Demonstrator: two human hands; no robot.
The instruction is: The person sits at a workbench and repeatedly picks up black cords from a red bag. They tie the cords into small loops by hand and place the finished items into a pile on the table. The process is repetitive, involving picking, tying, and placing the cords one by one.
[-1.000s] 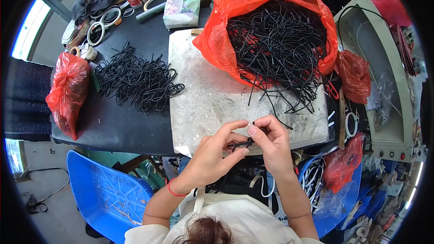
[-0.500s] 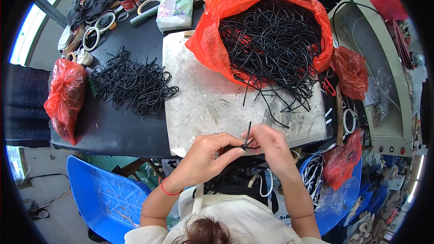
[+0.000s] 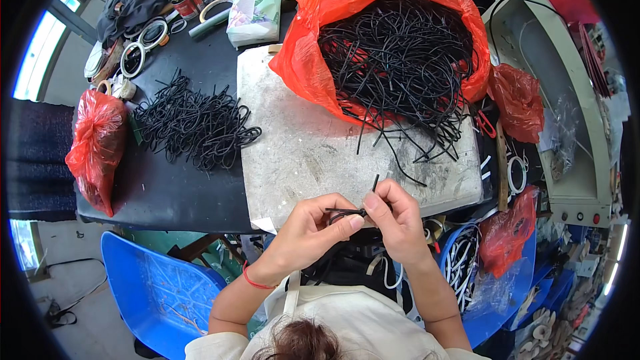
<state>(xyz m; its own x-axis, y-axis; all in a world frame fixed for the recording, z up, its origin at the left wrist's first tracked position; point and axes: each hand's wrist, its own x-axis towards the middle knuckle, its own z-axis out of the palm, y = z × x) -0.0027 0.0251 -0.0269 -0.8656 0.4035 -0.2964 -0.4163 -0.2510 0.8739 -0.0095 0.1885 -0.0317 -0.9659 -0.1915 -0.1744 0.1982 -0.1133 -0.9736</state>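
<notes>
My left hand (image 3: 308,230) and my right hand (image 3: 395,219) meet at the near edge of a worn grey board (image 3: 313,147), and together they pinch a thin black cord (image 3: 352,209) bent into a loop. One cord end sticks up by my right thumb. Beyond the hands, an open red plastic bag (image 3: 313,60) spills a large tangle of black cords (image 3: 400,60) onto the board. A second heap of looped black cords (image 3: 197,127) lies on the dark table to the left.
A tied red bag (image 3: 97,147) hangs at the table's left edge. Tape rolls (image 3: 143,43), a green-white packet (image 3: 257,10) and a cup stand at the back. A blue plastic chair (image 3: 160,287) is lower left. Red bags (image 3: 517,103) and white cords (image 3: 460,260) sit right.
Both hands have stayed at the board's near edge while working the cord; the upright cord end has shifted slightly as the fingers turned it.
</notes>
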